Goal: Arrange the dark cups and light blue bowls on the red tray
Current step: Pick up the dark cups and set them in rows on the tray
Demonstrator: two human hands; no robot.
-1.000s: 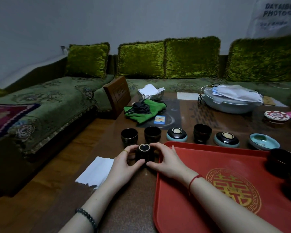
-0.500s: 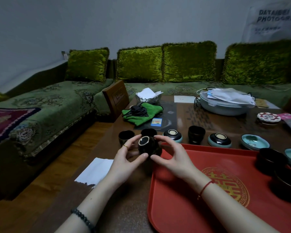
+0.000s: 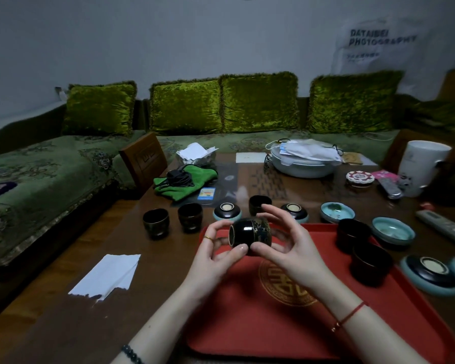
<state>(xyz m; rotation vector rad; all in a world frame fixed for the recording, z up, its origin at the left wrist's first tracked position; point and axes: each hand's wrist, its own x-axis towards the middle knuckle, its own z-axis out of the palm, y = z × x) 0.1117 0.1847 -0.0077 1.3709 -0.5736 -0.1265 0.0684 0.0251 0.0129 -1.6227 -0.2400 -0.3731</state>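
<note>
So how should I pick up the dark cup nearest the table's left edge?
Pinch the leftmost dark cup around its round sides, coming down from above. It stands upright, mouth up, with open table on its left and another cup close on its right.

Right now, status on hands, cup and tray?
Left hand and right hand hold one dark cup sideways above red tray. Two cups already on tray. Centre unobstructed.

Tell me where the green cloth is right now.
The green cloth lies on the table's far left part, under a black cable bundle, just left of a small blue card.
</note>
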